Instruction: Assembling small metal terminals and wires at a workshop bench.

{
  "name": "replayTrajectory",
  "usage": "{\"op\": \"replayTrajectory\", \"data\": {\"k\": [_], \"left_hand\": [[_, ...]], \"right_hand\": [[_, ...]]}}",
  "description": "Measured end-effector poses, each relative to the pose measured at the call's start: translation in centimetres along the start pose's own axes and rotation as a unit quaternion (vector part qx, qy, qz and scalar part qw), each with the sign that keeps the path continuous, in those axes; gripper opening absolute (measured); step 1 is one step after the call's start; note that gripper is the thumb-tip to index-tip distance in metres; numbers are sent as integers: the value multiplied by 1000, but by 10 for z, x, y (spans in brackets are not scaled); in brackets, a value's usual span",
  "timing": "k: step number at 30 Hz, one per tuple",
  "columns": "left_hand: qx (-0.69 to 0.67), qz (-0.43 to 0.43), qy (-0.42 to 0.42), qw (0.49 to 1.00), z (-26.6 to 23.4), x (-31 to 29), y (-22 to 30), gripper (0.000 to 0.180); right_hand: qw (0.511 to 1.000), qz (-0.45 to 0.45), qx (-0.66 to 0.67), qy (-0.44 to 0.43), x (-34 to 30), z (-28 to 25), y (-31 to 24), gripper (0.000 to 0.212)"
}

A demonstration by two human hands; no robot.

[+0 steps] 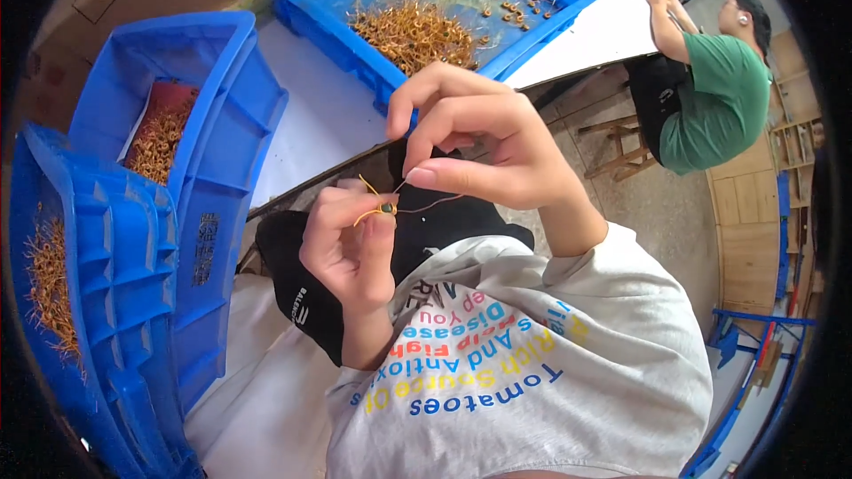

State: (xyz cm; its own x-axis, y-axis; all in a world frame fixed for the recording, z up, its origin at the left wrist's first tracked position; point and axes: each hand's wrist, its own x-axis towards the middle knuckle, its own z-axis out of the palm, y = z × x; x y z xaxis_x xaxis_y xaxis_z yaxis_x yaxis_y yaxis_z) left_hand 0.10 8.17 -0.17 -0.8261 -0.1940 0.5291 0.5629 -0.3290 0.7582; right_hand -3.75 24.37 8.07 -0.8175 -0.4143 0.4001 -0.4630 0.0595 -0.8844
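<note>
Between thumb and fingertips, my left hand (346,244) pinches a small ring-shaped coil (388,209), dark in the middle, with yellow wire ends sticking out. A thin copper-coloured wire (430,205) runs from the coil toward my right hand (488,137). The thumb and a finger of that hand are pressed together on the thin wire, just above and right of the coil; the other fingers are curled. Both hands are held over my lap, in front of the table edge.
A blue tray (390,93) on the white table holds a heap of copper-coloured coils (413,34) and several loose ones. Blue crates (217,115) with more coils stand at left. A person in a green shirt (723,102) sits at the far right.
</note>
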Motion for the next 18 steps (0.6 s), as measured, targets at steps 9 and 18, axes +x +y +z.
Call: {"op": "replayTrajectory", "data": {"k": [9,18], "left_hand": [[42,-45,-28,998,0,-4,-2,15],[182,-102,-130,969,9,8,6,22]], "right_hand": [[995,-90,-45,15,3,-4,3,7],[970,-84,-128,189,16,-44,1,4]]}}
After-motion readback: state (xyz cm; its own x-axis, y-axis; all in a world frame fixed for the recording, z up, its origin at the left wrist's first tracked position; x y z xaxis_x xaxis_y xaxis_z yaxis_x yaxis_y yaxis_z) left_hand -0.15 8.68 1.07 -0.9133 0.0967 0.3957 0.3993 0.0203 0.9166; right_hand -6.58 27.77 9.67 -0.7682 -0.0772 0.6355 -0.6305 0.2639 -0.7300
